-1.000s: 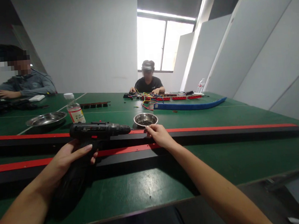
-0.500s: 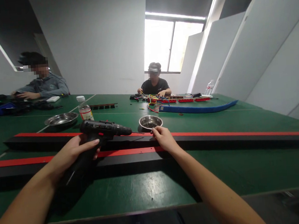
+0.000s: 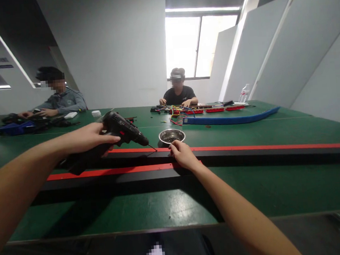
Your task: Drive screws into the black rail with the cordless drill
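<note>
My left hand point(image 3: 88, 137) is wrapped round a black cordless drill point(image 3: 120, 129), which is tilted so its bit points down to the right at the far black and red rail point(image 3: 248, 150). My right hand point(image 3: 182, 154) rests on that rail with fingertips pinched together just right of the bit; what they pinch is too small to make out. A small steel bowl point(image 3: 172, 135) of dark screws stands just behind my right hand. A second black and red rail point(image 3: 109, 174) lies nearer to me, under my left forearm.
The rails lie on a green table point(image 3: 164, 206). One person sits at the far side behind red parts and coloured wires point(image 3: 186, 111); a long blue strip point(image 3: 231, 118) lies near them. Another person sits at far left by dark clutter point(image 3: 25, 125). A bottle cap point(image 3: 96, 113) shows behind the drill.
My left hand lifted the drill off the near rail and tipped its bit down onto the far rail beside my right fingers. The view swung left; my right hand stayed put.
</note>
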`<action>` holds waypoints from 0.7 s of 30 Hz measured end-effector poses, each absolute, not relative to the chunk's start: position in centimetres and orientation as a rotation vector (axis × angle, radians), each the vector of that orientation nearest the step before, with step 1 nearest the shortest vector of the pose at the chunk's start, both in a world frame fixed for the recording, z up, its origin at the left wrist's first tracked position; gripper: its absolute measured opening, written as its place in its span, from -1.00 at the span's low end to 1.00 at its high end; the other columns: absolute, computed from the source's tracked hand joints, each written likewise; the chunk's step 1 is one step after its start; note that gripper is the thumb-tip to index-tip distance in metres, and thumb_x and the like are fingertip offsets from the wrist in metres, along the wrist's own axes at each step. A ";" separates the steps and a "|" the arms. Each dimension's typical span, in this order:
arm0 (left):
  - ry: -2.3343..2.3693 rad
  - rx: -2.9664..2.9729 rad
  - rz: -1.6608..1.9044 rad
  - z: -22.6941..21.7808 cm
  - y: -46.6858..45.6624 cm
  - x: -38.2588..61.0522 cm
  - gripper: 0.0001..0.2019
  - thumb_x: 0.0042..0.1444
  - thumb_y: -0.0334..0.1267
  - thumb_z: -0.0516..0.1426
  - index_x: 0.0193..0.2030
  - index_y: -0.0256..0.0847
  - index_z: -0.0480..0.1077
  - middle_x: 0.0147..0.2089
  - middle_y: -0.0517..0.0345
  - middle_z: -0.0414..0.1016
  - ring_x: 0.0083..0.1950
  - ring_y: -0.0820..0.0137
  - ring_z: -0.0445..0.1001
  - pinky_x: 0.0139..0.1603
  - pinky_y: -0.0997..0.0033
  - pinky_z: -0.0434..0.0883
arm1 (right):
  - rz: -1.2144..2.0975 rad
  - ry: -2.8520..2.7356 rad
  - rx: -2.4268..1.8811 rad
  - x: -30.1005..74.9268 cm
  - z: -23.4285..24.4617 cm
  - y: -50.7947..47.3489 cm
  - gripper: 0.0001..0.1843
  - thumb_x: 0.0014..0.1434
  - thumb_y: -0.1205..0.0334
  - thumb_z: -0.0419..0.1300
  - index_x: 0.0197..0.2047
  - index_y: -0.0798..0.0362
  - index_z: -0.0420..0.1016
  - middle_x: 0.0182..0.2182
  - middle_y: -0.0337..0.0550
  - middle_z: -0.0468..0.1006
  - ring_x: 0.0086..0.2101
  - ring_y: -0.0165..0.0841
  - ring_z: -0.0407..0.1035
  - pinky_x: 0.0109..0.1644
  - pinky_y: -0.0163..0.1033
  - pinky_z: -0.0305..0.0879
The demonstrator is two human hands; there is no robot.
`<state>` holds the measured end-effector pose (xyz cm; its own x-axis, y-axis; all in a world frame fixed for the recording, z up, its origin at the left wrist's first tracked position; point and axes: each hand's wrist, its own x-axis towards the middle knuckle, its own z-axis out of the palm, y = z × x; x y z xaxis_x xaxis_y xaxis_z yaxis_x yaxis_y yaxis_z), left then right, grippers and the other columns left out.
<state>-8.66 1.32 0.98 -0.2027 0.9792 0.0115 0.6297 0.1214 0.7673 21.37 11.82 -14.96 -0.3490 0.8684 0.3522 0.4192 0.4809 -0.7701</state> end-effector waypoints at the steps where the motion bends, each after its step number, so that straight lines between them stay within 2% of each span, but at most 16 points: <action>1: 1.945 1.725 0.750 2.1 2.0 -8.1 -0.53 -0.21 -0.10 0.43 -0.13 -0.29 0.60 -0.36 0.08 0.64 -0.41 0.29 0.52 -0.48 0.49 0.36 | 0.734 -1.956 -1.065 21.4 -14.9 11.8 -0.76 0.35 0.15 0.04 -0.30 0.03 0.42 -0.42 -0.17 0.56 -0.38 -0.33 0.42 -0.26 -0.27 0.21; 4: 2.071 2.130 0.378 5.0 3.8 -5.4 -0.52 -0.05 0.06 0.34 -0.11 -0.28 0.60 -0.33 0.03 0.63 -0.39 0.33 0.47 -0.41 0.49 0.30 | 0.714 -1.959 -1.055 21.4 -14.9 11.6 -0.77 0.35 0.15 0.05 -0.29 0.03 0.43 -0.42 -0.17 0.55 -0.38 -0.33 0.41 -0.27 -0.27 0.19; 7: 2.316 2.412 0.032 6.2 4.7 -1.7 -0.56 0.09 0.10 0.23 -0.15 -0.27 0.60 -0.39 -0.03 0.56 -0.40 0.32 0.41 -0.33 0.42 0.24 | 0.708 -1.955 -1.049 21.4 -15.0 11.6 -0.77 0.35 0.14 0.05 -0.28 0.03 0.44 -0.41 -0.17 0.55 -0.39 -0.33 0.40 -0.28 -0.27 0.18; 10: 2.437 2.582 -0.003 6.0 4.7 1.7 -0.56 0.08 0.05 0.24 -0.05 -0.24 0.56 -0.27 -0.11 0.59 -0.29 0.24 0.46 -0.23 0.33 0.24 | 0.703 -1.952 -1.039 21.3 -15.2 11.8 -0.76 0.35 0.13 0.04 -0.28 0.03 0.43 -0.39 -0.16 0.55 -0.38 -0.33 0.40 -0.28 -0.28 0.19; 13: 2.475 2.669 0.012 5.4 4.5 3.7 -0.57 0.13 -0.06 0.19 0.02 -0.34 0.52 -0.16 -0.28 0.61 -0.20 0.14 0.50 -0.16 0.24 0.26 | 0.697 -1.958 -1.020 21.3 -15.4 12.0 -0.77 0.35 0.13 0.04 -0.28 0.02 0.42 -0.39 -0.16 0.55 -0.38 -0.33 0.40 -0.29 -0.28 0.19; 16: 2.518 2.660 -0.011 5.3 4.6 4.3 -0.62 0.17 -0.15 0.13 -0.01 -0.41 0.53 -0.15 -0.36 0.60 -0.17 0.11 0.51 -0.13 0.19 0.26 | 0.701 -1.953 -1.014 21.2 -15.5 12.1 -0.77 0.35 0.13 0.04 -0.29 0.01 0.41 -0.40 -0.16 0.54 -0.39 -0.33 0.39 -0.30 -0.28 0.19; 21: 2.569 2.638 -0.079 5.4 5.1 4.0 -0.60 0.11 -0.10 0.18 -0.07 -0.42 0.55 -0.18 -0.37 0.60 -0.19 0.12 0.51 -0.15 0.20 0.28 | 0.703 -1.943 -1.027 21.1 -15.4 12.0 -0.79 0.35 0.15 0.05 -0.26 0.02 0.44 -0.37 -0.14 0.57 -0.38 -0.32 0.40 -0.29 -0.27 0.19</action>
<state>4.01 5.13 5.43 0.0956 0.9389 0.3307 0.9166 0.0465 -0.3970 21.07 12.04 -15.39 -0.3407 0.8522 0.3970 0.4008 0.5137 -0.7586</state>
